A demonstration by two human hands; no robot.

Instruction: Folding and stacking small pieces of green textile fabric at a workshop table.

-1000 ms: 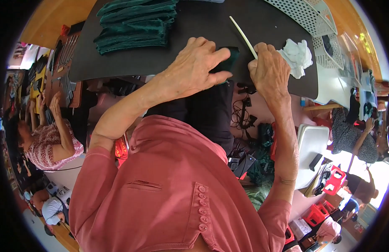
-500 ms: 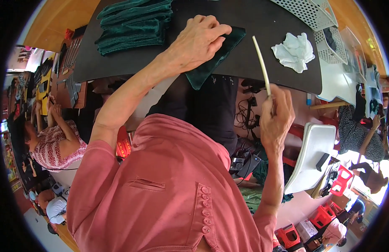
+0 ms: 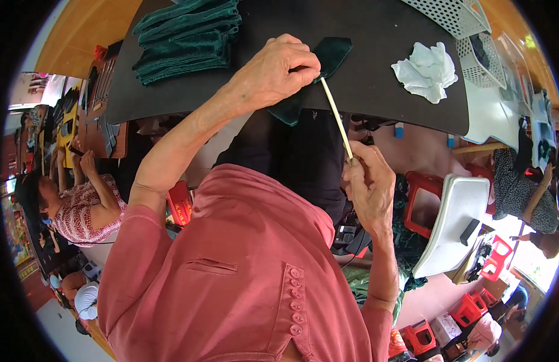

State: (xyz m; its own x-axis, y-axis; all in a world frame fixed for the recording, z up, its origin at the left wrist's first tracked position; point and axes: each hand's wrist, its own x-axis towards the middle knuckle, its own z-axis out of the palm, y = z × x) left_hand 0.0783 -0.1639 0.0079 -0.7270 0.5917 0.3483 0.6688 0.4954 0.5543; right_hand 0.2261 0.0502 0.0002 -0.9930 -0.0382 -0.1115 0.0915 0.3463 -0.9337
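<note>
A narrow dark green velvet piece point(image 3: 335, 53) with an angled end lies across the near edge of the black table point(image 3: 382, 36). My left hand point(image 3: 278, 71) is closed on it, pinching its middle between thumb and fingers and covering part of it. Below my hand, the other end of the velvet hangs at the table edge. My right hand point(image 3: 373, 184) grips the lower end of a slim cream-coloured stick point(image 3: 335, 114), below the table's front edge. The stick slants up to the left, and its far tip meets the velvet beside my left fingertips.
Folded green velvet pieces point(image 3: 186, 45) are piled at the table's far left. To the right lie a crumpled white cloth point(image 3: 427, 72) and perforated white baskets point(image 3: 481, 60). A white chair back point(image 3: 451, 226) and red stools point(image 3: 421, 205) stand at right. Other people sit at both sides.
My right hand has moved left and nearer to my body, bringing the stick's tip from apart to the velvet. My left hand has shifted slightly down along the piece, which is now bunched at my fingers.
</note>
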